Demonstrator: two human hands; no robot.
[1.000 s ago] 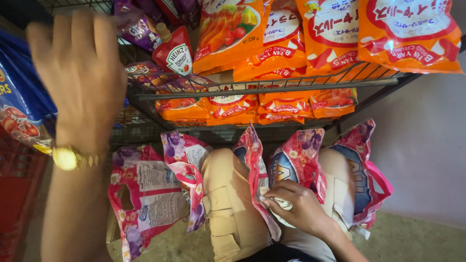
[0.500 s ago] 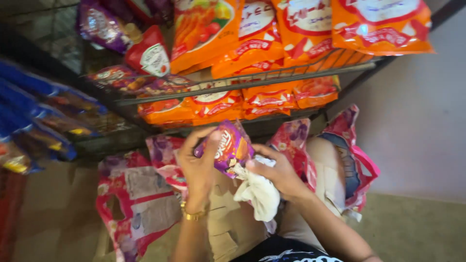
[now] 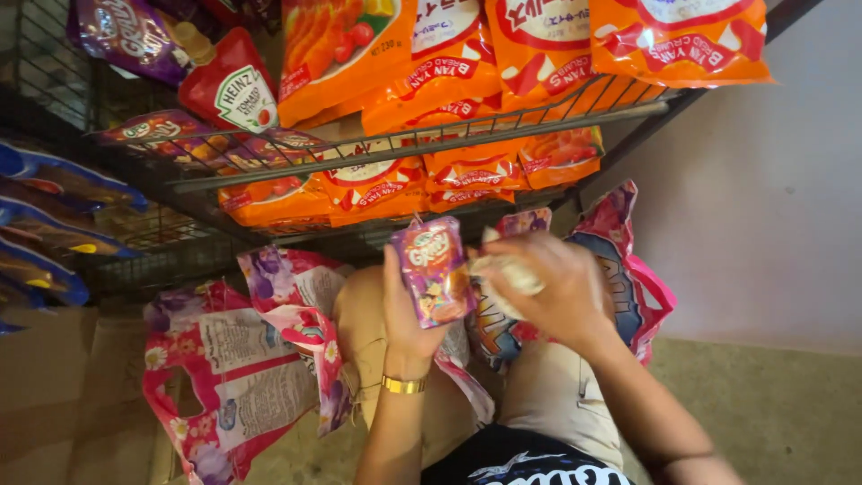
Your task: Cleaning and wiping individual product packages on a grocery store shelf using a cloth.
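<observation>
My left hand (image 3: 406,314), with a gold bracelet on the wrist, grips a small purple snack packet (image 3: 434,270) held upright in front of the wire shelf (image 3: 422,135). My right hand (image 3: 549,286) is closed on a whitish cloth (image 3: 508,270) and presses it against the packet's right side. Both hands hover above my knees in beige trousers (image 3: 557,404).
Orange crumb bags (image 3: 467,166) fill two wire shelf levels. A red ketchup pouch (image 3: 230,88) and purple packets (image 3: 117,31) sit upper left, blue packets (image 3: 54,233) at far left. Pink patterned bags (image 3: 242,368) lie on the floor; a grey wall (image 3: 763,198) stands right.
My left hand came down from the upper shelf and now holds the purple packet. My right hand lifted the cloth from my lap up to the packet.
</observation>
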